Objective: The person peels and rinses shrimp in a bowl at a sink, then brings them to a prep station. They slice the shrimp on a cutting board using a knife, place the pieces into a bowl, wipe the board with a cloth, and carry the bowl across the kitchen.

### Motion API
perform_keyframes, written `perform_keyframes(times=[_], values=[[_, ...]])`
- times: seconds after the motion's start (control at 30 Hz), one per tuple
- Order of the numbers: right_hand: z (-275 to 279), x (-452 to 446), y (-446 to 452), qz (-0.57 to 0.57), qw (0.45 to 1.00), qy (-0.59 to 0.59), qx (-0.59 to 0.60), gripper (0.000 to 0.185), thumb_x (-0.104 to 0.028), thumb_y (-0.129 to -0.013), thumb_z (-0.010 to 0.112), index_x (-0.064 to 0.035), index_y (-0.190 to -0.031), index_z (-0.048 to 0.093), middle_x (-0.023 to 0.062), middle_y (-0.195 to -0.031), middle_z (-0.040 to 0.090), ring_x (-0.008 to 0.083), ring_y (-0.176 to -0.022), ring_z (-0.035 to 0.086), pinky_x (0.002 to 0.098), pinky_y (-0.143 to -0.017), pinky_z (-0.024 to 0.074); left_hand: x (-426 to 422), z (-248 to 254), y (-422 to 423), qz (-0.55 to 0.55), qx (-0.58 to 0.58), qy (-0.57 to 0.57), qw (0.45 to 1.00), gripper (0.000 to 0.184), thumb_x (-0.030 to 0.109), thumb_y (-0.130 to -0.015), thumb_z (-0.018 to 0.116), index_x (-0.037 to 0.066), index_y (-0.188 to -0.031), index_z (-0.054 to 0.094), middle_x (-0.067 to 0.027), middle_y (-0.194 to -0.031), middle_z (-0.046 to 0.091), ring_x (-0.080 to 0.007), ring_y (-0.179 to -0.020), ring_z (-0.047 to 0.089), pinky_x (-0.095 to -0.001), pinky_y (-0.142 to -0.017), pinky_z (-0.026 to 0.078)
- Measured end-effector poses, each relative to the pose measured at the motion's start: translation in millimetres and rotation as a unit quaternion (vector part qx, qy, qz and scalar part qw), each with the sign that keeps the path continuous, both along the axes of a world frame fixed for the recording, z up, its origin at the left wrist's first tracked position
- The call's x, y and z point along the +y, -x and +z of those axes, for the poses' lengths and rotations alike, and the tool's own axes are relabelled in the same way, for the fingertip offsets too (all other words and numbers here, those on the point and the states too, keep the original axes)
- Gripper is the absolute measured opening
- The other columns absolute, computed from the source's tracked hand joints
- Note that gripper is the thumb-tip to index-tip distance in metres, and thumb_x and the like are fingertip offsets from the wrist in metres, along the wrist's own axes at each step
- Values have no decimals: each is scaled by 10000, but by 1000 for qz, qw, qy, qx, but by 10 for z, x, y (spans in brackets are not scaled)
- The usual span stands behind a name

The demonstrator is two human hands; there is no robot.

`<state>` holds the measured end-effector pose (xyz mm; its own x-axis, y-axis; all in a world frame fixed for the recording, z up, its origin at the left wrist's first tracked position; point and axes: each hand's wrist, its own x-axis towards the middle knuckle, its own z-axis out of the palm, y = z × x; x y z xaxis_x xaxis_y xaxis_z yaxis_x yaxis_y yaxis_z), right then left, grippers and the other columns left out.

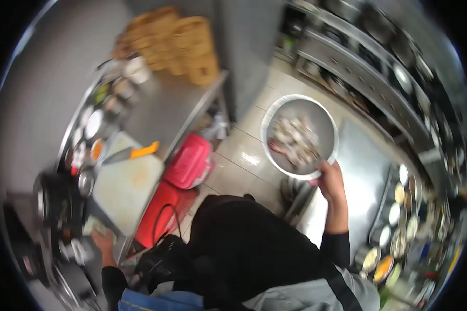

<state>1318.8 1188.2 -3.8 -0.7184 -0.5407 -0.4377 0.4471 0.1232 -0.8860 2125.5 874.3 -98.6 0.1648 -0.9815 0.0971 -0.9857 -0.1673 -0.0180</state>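
Note:
My right hand [333, 181] grips the rim of a large metal bowl [324, 122], fingers closed on its near edge. The bowl is held out over the floor and tilted so that its inside shows. In it lies a heap of pale, pinkish pieces [296, 137] that look like raw seafood or meat, too blurred to name. On the left counter, my left hand [105, 241] is closed on a pale cloth [93, 226]. Just beyond that hand is a white cutting board [127, 184], with an orange-handled knife [144, 150] lying across its far part.
Wooden boards [192, 46] stand at the far end of the left steel counter [161, 103]. Below are a pink tub [189, 160] and a red container [163, 212]. At right, a steel counter [358, 155] carries several food containers [384, 267]. Shelves [358, 78] stand behind the tiled floor [238, 179].

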Motion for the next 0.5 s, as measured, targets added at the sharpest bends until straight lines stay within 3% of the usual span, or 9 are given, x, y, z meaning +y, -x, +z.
perform_keyframes(times=[0.07, 0.1, 0.13, 0.17, 0.2, 0.27, 0.3, 0.4, 0.5], values=[[-179, -82, 277, 23, 1000, 7, -10, 457, -40, -869, 485, 69, -1313, 473, 156, -993, 654, 221, -700, 675, 326, -470, 580, -55, 26, 309, -8, -76, 54, 996, 738, 210, -880, 683, 80, -1538, 374, -248, -1561, 340, -427, -1424, 359, -510, -1168, 312], [-304, -114, 198, -11, 1000, 1, -18, 473, -26, -861, 485, 65, -1324, 463, 165, -1015, 652, 227, -708, 679, 327, -480, 588, -78, 260, 727, -105, 15, 115, 988, 731, 175, -871, 681, 64, -1528, 383, -245, -1556, 342, -424, -1428, 355, -504, -1166, 317], [-378, -244, 395, -49, 999, 9, 1, 489, -12, -853, 484, 60, -1335, 454, 173, -1038, 650, 232, -715, 683, 328, -489, 596, -219, 428, 1675, -200, 131, 187, 953, 723, 141, -861, 679, 48, -1518, 391, -242, -1552, 343, -421, -1433, 351, -499, -1163, 323], [-576, -326, 485, -49, 999, 3, -4, 504, -7, -848, 487, 52, -1347, 444, 182, -1058, 646, 238, -717, 685, 328, -495, 600, -243, 571, 2259, -247, 168, 214, 930, 671, 29, -842, 682, 58, -1472, 454, -208, -1498, 427, -354, -1382, 428, -422, -1138, 356], [-705, -395, 565, -48, 999, -6, -11, 519, -1, -844, 490, 44, -1358, 435, 190, -1077, 643, 243, -719, 688, 327, -502, 604, -339, 438, 2699, -250, 190, 226, 922, 671, 29, -842, 682, 58, -1472, 454, -208, -1498, 427, -354, -1382, 428, -422, -1138, 356], [-734, -605, 671, -29, 999, 7, -26, 525, -17, -851, 492, 36, -1369, 427, 188, -1072, 640, 252, -717, 692, 325, -508, 608, -503, 269, 3361, -293, 355, 53, 886, 668, 35, -852, 674, -13, -1470, 424, -186, -1471, 478, -300, -1258, 523, -397, -1059, 427], [-744, -689, 733, -40, 999, 7, -35, 528, -18, -853, 487, 34, -1374, 424, 188, -1077, 640, 253, -718, 693, 322, -503, 605, -523, 82, 3717, -346, 377, -12, 859, 644, 40, -860, 676, -9, -1458, 441, -168, -1427, 522, -267, -1192, 551, -377, -1023, 447], [-717, -971, 999, -56, 997, 13, -46, 533, -20, -854, 477, 32, -1381, 419, 188, -1084, 642, 246, -723, 693, 311, -497, 601, -526, -276, 4813, -411, 487, -245, 731, 560, 54, -881, 679, -5, -1409, 503, -131, -1314, 616, -209, -1093, 602, -348, -946, 491], [-820, -1026, 1428, -85, 989, 15, -117, 546, -4, -848, 500, 34, -1385, 410, 179, -1072, 637, 230, -709, 684, 306, -503, 600, -828, -421, 5685, -481, 451, -243, 711, 483, 69, -902, 673, 2, -1363, 546, -119, -1206, 668, -197, -1030, 629, -340, -913, 505]])
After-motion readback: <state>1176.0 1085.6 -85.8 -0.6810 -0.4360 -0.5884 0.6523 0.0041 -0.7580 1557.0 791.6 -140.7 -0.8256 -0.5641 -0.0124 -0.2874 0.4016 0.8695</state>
